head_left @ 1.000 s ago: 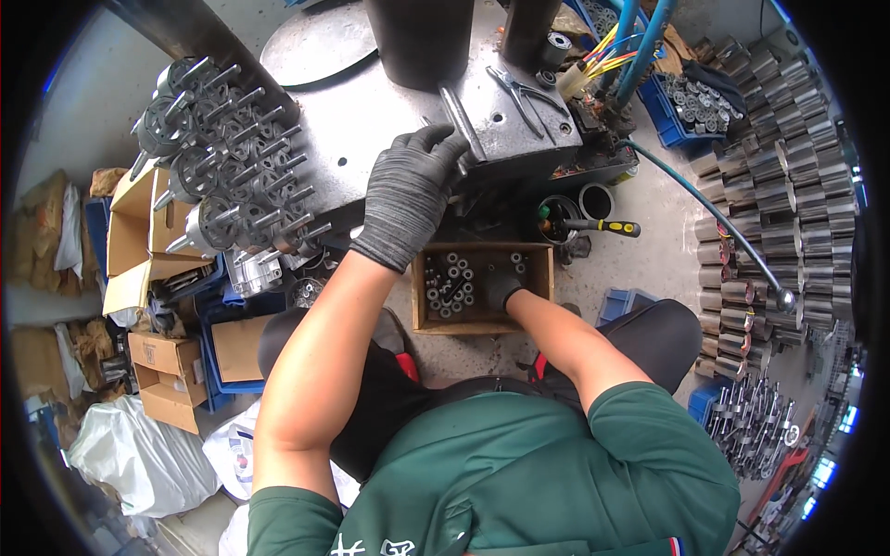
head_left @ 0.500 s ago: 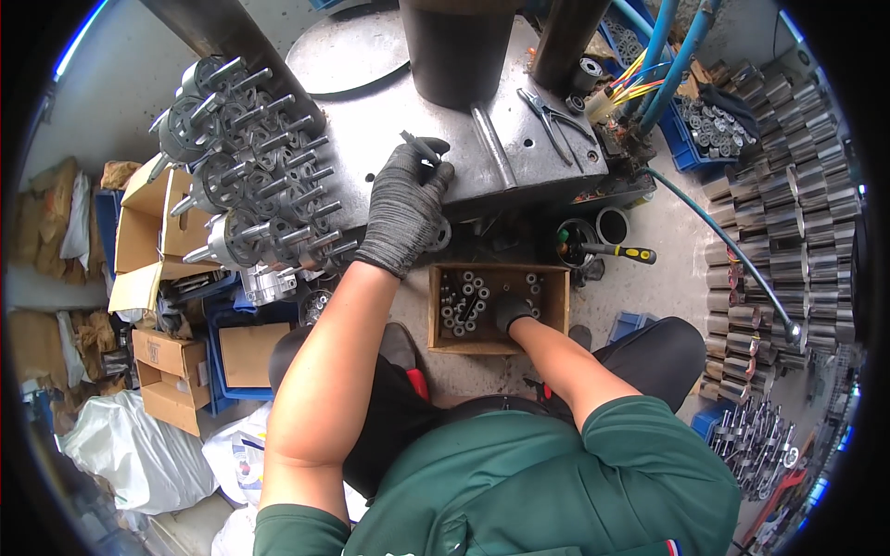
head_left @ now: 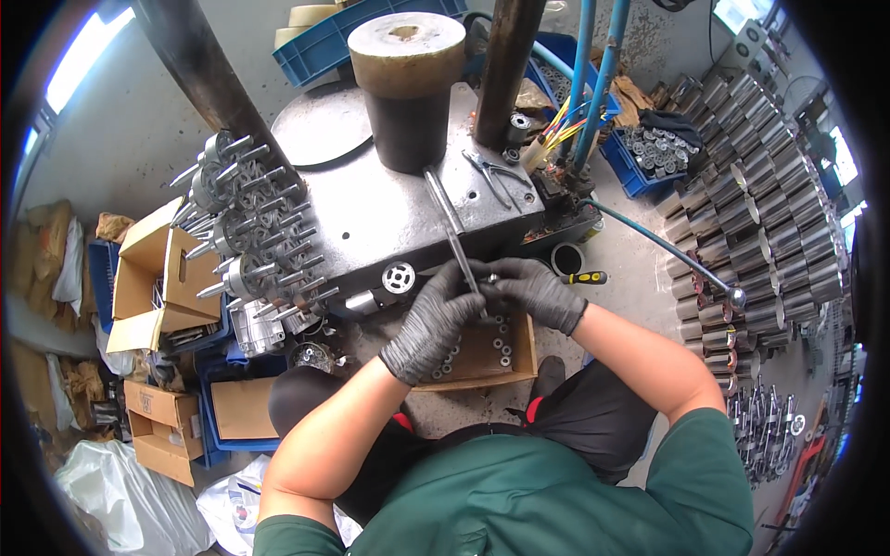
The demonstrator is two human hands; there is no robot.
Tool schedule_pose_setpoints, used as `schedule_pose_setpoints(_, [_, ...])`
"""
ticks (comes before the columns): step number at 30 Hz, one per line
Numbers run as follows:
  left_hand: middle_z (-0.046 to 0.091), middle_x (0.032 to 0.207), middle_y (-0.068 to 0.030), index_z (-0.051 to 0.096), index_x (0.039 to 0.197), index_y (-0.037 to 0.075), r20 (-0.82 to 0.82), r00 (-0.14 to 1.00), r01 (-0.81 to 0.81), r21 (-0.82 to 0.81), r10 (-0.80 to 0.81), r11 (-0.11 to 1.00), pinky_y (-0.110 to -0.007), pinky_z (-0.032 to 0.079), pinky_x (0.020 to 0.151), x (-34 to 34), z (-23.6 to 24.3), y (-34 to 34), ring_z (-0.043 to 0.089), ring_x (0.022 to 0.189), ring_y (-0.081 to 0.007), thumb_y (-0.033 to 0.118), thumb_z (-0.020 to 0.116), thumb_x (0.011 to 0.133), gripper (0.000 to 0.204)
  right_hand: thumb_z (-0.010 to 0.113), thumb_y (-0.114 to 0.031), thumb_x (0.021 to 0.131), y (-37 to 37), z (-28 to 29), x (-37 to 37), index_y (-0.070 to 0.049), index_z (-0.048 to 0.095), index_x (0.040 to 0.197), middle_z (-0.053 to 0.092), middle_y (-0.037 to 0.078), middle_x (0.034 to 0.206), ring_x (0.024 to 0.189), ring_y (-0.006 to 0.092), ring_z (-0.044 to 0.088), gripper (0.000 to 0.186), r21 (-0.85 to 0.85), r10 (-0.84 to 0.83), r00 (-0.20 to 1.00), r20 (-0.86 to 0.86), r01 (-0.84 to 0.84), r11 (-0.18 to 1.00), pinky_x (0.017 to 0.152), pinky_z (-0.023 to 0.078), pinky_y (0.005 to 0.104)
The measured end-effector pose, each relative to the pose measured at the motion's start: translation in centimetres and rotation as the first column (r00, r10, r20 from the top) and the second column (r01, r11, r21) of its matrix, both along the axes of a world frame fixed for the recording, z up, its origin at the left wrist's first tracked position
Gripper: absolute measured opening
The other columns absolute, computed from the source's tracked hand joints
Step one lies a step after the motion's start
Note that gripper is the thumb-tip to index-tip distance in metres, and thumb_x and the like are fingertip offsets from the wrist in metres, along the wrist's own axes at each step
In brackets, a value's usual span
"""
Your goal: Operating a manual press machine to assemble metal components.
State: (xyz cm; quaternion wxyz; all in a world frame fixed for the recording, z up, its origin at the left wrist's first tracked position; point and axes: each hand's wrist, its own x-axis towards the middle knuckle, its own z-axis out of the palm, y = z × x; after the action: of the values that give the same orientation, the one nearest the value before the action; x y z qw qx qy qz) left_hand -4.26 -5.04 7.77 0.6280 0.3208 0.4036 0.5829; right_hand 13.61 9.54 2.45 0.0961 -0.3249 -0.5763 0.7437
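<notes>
A long thin metal rod (head_left: pixel 454 232) lies slanting across the grey steel press table (head_left: pixel 371 213), its near end reaching past the table's front edge, and that is where both gloved hands meet. The left hand (head_left: pixel 431 324) is curled around the rod's lower end, fingers closed on it; the right hand (head_left: pixel 536 292) comes in from the other side with its fingertips pinched together against the same end, on something too small to make out. Directly under the hands sits an open cardboard box (head_left: pixel 482 357) holding small metal rings, resting against the person's lap. On the table just left of the hands lies a round metal disc with holes (head_left: pixel 399 277), and behind stands a thick dark cylinder (head_left: pixel 406 83). Pliers (head_left: pixel 496 176) lie on the table to the right of the rod. A yellow-handled screwdriver (head_left: pixel 582 277) lies on the floor just right of the right hand. Left of the table, shafted metal parts (head_left: pixel 250 241) are stacked in a heap.
</notes>
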Motion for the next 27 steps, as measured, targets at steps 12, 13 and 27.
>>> schedule_pose_setpoints(12, [0.068, 0.105, -0.0081, 0.058, 0.128, 0.0, -0.25, 0.936, 0.186, -0.25, -0.249, 0.95, -0.032, 0.064, 0.079, 2.9, -1.8, -0.3, 0.07, 0.092, -0.0158, 0.016, 0.071, 0.099, 0.036, 0.062, -0.001, 0.096, -2.1, 3.5, 0.6, 0.0, 0.055, 0.133, 0.068, 0.019, 0.127, 0.114, 0.0315, 0.07, 0.038, -0.378, -0.401, 0.833, -0.38, 0.256, 0.89, 0.097, 0.061, 0.0453])
schedule_pose_setpoints(13, [0.068, 0.105, -0.0081, 0.058, 0.128, 0.0, -0.252, 0.936, 0.184, -0.248, -0.247, 0.951, -0.032, 0.064, 0.079, 3.0, -1.7, -0.2, 0.07, 0.092, -0.0158, 0.016, 0.071, 0.099, 0.036, 0.062, -0.003, 0.096, -1.7, 3.1, 0.7, -0.001, 0.057, 0.132, 0.068, 0.017, 0.127, 0.114, 0.0287, 0.07, 0.036, -0.303, -0.371, 0.822, -0.431, 0.255, 0.918, 0.099, 0.059, 0.0427])
schedule_pose_setpoints(27, [0.069, 0.103, -0.0075, 0.061, 0.125, 0.001, -0.37, 0.926, 0.004, -0.204, -0.08, 0.979, -0.027, 0.059, 0.073, 3.0, -3.1, -0.5, 0.068, 0.087, -0.0118, 0.01, 0.072, 0.097, 0.032, 0.058, -0.026, 0.105, -3.1, 2.9, -0.5, 0.003, 0.059, 0.133, 0.073, 0.011, 0.103, 0.098, 0.0182, 0.07, 0.04, -0.2, -0.28, 0.903, -0.327, 0.223, 0.954, 0.091, 0.056, 0.0311])
